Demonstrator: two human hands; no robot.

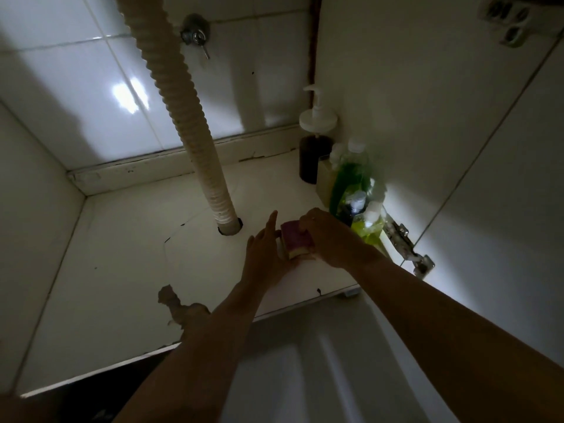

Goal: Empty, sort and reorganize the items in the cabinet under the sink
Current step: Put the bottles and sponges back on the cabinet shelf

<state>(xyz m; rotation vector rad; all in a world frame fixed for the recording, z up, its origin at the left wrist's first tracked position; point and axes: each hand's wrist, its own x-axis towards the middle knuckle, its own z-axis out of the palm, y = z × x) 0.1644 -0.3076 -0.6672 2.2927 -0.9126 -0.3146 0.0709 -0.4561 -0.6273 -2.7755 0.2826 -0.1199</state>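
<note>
Your right hand [331, 236] grips the purple-and-yellow sponge [293, 243] at the cabinet floor [122, 254]. Your left hand [265, 254], fingers straight, steadies it. With the detergent bottles [351, 181] lined along the right wall, reorganizing looks nearly finished.

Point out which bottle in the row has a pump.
The dark brown bottle in the back corner; the green bottle and yellow-green bottle nearer have plain caps.
</note>
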